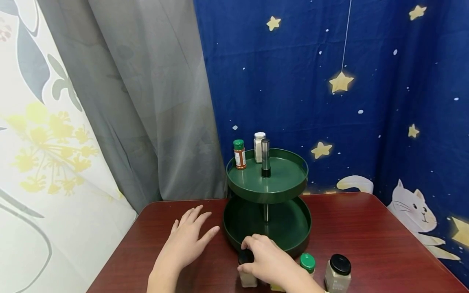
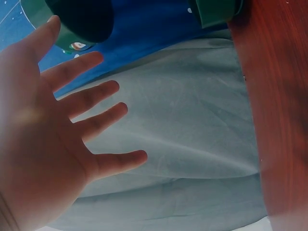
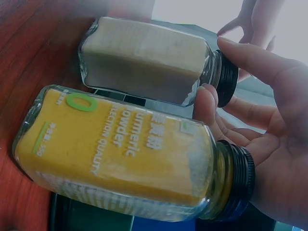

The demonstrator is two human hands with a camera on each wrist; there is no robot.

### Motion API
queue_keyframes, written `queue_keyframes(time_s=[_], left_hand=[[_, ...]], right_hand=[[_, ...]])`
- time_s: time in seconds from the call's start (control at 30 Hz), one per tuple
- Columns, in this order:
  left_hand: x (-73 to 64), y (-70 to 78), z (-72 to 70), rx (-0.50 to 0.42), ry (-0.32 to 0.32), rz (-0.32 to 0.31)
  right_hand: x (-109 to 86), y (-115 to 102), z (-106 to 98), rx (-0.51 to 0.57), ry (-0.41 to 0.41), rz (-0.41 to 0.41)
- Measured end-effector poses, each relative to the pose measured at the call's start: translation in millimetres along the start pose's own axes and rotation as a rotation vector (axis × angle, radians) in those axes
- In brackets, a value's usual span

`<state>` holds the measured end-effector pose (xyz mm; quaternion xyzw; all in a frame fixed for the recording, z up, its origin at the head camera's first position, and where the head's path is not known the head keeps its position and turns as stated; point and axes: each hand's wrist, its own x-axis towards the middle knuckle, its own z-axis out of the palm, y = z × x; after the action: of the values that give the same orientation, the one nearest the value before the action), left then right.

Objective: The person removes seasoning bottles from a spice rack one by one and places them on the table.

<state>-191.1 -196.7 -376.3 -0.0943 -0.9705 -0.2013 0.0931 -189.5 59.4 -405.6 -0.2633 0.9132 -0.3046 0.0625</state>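
Observation:
My right hand (image 1: pixel 271 260) pinches the black lid of a square glass jar of pale powder (image 3: pixel 144 57) between thumb and fingers. The jar stands on the table just in front of a green two-tier round rack (image 1: pixel 267 196). Beside it, under my right hand, is a black-lidded jar of yellow turmeric powder (image 3: pixel 120 149), mostly hidden in the head view. My left hand (image 1: pixel 185 242) hovers over the table left of the rack, fingers spread and holding nothing; the left wrist view shows its bare palm (image 2: pixel 48 130).
Right of my right hand stand a green-capped jar (image 1: pixel 307 262) and a black-lidded jar of pale contents (image 1: pixel 338 274). The rack's upper tier holds a green-capped red spice bottle (image 1: pixel 239 158) and a white-capped jar (image 1: pixel 258 148), near the central metal post (image 1: pixel 265 158). Curtains hang behind the table.

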Motion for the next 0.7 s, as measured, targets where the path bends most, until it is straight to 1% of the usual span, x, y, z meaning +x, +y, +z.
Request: queue_keyframes(time_s=[0.43, 0.7], left_hand=[[0.5, 1.4, -0.2, 0.002, -0.004, 0.006], [-0.1, 1.2, 0.8, 0.002, -0.013, -0.001]], right_hand=[[1.0, -0.8, -0.4, -0.016, -0.006, 0.011], [1.1, -0.2, 1.0, -0.014, -0.012, 0.010]])
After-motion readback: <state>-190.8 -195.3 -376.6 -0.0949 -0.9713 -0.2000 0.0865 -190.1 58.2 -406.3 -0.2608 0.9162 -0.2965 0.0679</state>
